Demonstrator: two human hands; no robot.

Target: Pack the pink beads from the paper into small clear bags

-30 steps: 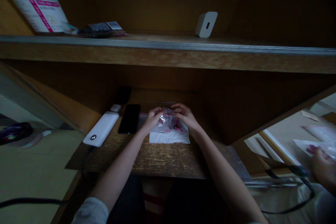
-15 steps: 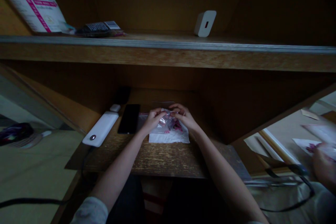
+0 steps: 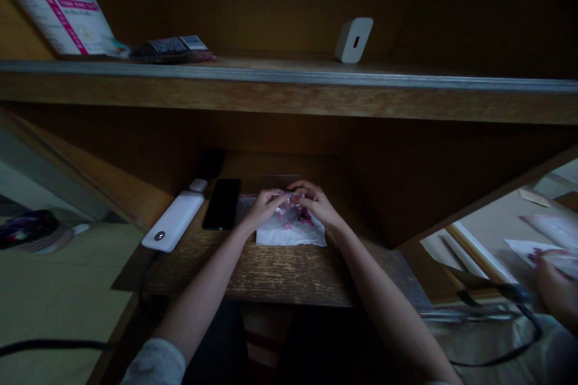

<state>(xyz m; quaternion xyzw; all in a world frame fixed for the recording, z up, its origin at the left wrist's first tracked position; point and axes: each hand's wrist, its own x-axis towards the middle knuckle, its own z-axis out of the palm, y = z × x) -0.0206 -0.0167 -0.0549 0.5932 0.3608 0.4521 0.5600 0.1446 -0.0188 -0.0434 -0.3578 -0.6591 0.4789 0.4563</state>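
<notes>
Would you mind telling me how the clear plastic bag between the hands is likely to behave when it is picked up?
The clear plastic bag looks thin and floppy, since it creases under the left hand and right hand. It is probably light too, holding small pink pieces. Those would likely shift inside.

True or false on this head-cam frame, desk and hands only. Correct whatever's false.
1. The person's left hand and right hand both have their fingers on a clear plastic bag of small pink items. True.
2. A flat black smartphone lies to the right of the bag. False: it lies to the left of the bag, on the brown wooden desk.
3. A white rectangular power bank stands upright on the upper shelf. False: it lies flat on the desk, left of the smartphone.
4. Another person's hand at the right edge of the view holds a white packet. True.
</notes>
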